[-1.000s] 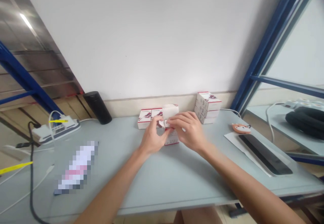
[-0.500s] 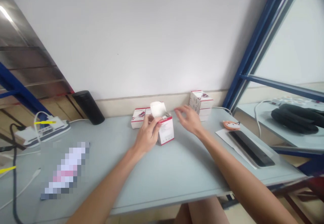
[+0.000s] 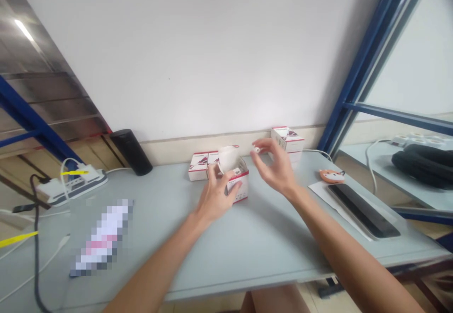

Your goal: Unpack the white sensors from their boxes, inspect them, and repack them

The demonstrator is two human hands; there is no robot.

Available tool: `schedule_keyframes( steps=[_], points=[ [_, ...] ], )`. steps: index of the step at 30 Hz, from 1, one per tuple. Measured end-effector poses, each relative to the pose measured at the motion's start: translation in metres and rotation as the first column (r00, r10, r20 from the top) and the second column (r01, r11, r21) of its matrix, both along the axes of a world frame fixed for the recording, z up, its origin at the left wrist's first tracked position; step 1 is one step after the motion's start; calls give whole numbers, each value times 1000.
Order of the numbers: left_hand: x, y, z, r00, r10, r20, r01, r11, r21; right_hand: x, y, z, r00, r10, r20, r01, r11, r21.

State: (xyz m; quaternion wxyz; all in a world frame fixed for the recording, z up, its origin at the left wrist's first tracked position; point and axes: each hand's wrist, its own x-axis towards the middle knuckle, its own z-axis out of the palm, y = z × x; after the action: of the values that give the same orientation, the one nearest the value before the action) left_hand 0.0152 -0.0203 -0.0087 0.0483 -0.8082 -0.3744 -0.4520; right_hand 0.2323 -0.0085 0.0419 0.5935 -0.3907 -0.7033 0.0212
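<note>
My left hand [image 3: 215, 195] grips the front of an open white box with red edges [image 3: 241, 185], which stands on the table. A curved white insert or flap [image 3: 228, 158] rises from the box top, next to my fingers. My right hand [image 3: 275, 167] is raised to the right of the box, and a small white piece [image 3: 255, 149] shows at its fingertips. Behind the hands lie two more white-and-red boxes [image 3: 198, 167]. A stack of similar boxes [image 3: 287, 140] stands at the wall, just behind my right hand.
On the pale table [image 3: 247, 251] stand a black cylinder [image 3: 130, 152] and a white power strip [image 3: 72, 184] with cables. A pixelated object [image 3: 102, 237] lies at left. At right are an orange fox-shaped item [image 3: 331, 176] and a black tablet [image 3: 363, 210] on white paper.
The box top now stands open with the white insert showing. My left hand has dropped to the box front. My right hand is lifted, with the small white piece visible at its fingertips.
</note>
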Motion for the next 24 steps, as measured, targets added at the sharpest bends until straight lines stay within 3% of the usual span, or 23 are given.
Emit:
schedule_keyframes(
  steps=[3, 6, 8, 14, 17, 21, 24],
  points=[
    [2, -2, -2, 1000, 0, -29, 1, 1000, 30, -18, -19, 3, 988, 81, 128, -93, 991, 97],
    [3, -5, -2, 999, 11, -44, -8, 998, 62, -23, -20, -2, 952, -13, 306, -28, 991, 129],
    [5, -6, -1, 999, 29, -46, -26, 997, 73, -19, -15, -4, 941, -58, 333, 9, 989, 146],
    [6, -7, 0, 997, 56, -59, -54, 998, 37, -5, -11, 4, 930, 50, 364, -71, 996, 46],
    [5, -7, 1, 997, 57, -48, -57, 998, 5, -5, -12, 5, 894, 18, 447, -34, 999, 27],
    [4, -5, 2, 996, 70, -47, -71, 997, -18, -7, -9, 0, 938, -49, 342, 56, 998, -10],
    [4, -5, 1, 997, 65, -44, -66, 997, -28, -7, -5, -3, 959, -42, 281, 52, 998, -29]
  ],
)
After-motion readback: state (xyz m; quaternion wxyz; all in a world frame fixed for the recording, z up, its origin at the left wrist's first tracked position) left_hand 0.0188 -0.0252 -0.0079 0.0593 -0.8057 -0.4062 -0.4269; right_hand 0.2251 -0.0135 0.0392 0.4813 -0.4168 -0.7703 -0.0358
